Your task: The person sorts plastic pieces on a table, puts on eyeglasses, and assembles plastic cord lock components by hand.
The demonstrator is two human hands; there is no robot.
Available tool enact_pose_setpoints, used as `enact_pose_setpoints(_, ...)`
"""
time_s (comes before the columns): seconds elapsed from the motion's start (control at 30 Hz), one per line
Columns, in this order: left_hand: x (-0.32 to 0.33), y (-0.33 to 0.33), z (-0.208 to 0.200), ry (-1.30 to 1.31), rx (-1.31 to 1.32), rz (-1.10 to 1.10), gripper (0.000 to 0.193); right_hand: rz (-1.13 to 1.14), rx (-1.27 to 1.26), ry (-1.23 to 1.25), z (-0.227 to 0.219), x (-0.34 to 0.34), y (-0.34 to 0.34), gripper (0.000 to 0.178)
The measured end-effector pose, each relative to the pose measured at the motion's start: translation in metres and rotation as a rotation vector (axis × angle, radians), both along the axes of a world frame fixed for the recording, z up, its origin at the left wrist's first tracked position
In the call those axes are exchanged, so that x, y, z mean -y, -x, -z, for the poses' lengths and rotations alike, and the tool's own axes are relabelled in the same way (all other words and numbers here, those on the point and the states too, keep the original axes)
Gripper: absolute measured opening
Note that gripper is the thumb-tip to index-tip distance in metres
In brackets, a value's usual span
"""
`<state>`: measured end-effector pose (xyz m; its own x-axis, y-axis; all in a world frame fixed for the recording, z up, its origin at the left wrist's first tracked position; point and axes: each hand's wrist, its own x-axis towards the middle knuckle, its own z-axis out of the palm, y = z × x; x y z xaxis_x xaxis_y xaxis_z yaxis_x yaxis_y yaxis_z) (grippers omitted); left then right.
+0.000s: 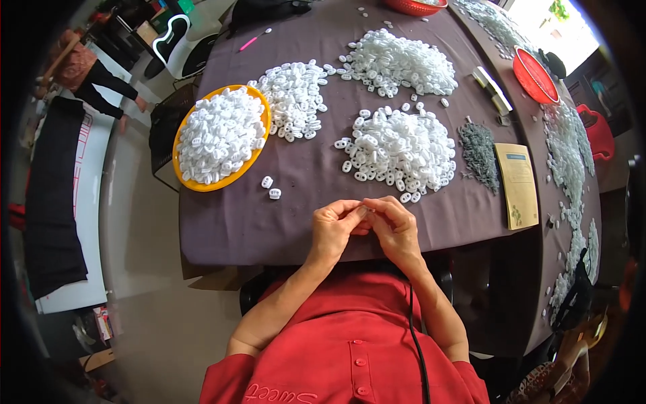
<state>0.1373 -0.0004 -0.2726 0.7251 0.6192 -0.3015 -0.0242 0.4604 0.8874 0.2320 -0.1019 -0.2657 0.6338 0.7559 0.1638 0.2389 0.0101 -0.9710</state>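
My left hand (330, 227) and my right hand (398, 232) meet in front of me at the table's near edge. Both pinch with thumb and forefinger, fingertips touching. A small pale bit shows between them, too hidden to name. Just beyond lies a heap of small white oval plastic pieces with two holes (404, 149). Two loose white pieces (270, 188) rest left of my hands. Farther left, a yellow tray (247, 170) is heaped with similar white pieces. More of them form a left heap (291, 101) and a far heap (404, 62).
Right of the near heap lie small grey pieces (479, 151) and a tan booklet (517, 188). White blocks (492, 91) and a red basket (535, 75) stand beyond. A pink stick-like tool (249, 43) lies far left. Pale pieces (568, 168) cover the right-hand table. Another person (75, 67) is at left.
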Motion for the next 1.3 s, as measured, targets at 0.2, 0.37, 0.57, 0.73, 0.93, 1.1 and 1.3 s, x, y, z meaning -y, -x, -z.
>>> enact_pose_setpoints(0.2,0.002,-0.001,-0.002,-0.04,0.02,-0.086,0.011,-0.018,0.237,0.013,-0.006,-0.006,0.006,0.042)
enact_pose_setpoints(0.37,-0.001,0.005,-0.002,0.001,0.007,-0.083,0.011,0.007,0.313,0.06,-0.001,-0.007,0.003,0.035)
enact_pose_setpoints(0.57,-0.012,0.007,-0.002,0.042,-0.054,0.109,0.017,-0.052,0.264,0.031,-0.001,-0.003,-0.001,0.033)
enact_pose_setpoints(0.73,-0.015,0.01,-0.002,-0.13,-0.113,0.21,0.018,-0.094,0.341,0.014,0.0,-0.004,-0.001,0.032)
enact_pose_setpoints(0.93,-0.013,0.016,0.0,-0.203,-0.117,0.234,0.017,-0.083,0.382,0.034,0.004,0.0,0.001,0.034)
enact_pose_setpoints(1.1,-0.02,0.023,0.002,-0.174,-0.093,0.298,0.016,-0.15,0.368,0.075,-0.001,-0.002,0.003,0.032)
enact_pose_setpoints(1.3,-0.034,0.023,-0.003,-0.008,-0.081,0.488,0.017,-0.182,0.343,0.068,0.001,0.001,0.001,0.029)
